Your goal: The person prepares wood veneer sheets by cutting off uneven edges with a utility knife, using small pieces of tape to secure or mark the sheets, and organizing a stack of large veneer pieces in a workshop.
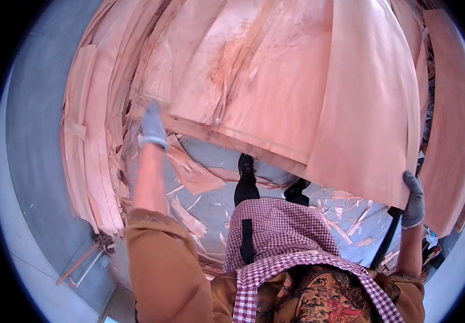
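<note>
A broad stack of thin pinkish wood veneer sheets (275,102) lies in front of me. The top veneer sheet (369,107) on the right side hangs past the stack's near edge. My right hand (413,199), in a grey glove, is closed on this sheet's near right corner. My left hand (153,126), also grey-gloved, is at the near left corner of the stack. Motion smears its fingers, so whether they grip anything is unclear.
More long veneer strips (95,134) are piled at the left. Another veneer stack (450,129) stands at the right. Torn veneer scraps (194,169) litter the grey floor around my shoes (247,167). An orange rod (78,264) lies at the lower left.
</note>
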Available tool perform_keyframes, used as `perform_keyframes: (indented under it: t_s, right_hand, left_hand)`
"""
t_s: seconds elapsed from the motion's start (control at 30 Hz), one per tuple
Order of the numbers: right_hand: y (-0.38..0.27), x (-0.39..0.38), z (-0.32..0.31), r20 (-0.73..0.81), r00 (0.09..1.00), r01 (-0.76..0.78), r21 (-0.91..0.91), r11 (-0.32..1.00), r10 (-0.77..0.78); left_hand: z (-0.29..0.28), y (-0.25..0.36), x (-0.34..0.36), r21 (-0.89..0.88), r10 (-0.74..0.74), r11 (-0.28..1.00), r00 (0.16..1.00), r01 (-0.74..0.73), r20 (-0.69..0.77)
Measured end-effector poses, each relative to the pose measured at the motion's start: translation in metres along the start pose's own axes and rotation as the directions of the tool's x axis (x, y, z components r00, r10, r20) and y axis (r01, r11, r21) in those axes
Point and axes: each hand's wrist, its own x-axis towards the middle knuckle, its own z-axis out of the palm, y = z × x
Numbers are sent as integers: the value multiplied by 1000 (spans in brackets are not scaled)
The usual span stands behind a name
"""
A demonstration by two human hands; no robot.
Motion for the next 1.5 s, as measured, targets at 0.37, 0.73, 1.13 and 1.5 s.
perform_keyframes:
  t_s: [0.37,0.73,1.13,1.5]
  right_hand:
    - [-63,-44,-36,-80,992,101,35,994,-98]
    - [-92,-56,-56,-112,987,127,138,982,-112]
    - [-76,-49,-77,-216,969,130,15,991,-124]
    - [-76,-43,-67,-247,960,133,-23,991,-135]
  left_hand:
    - [75,-185,-111,-685,52,112,684,720,728]
    - [108,-59,-105,-917,356,264,854,298,380]
    - [142,-86,-129,-610,-192,785,979,109,-72]
    - [72,-130,-69,226,203,967,897,-120,-392]
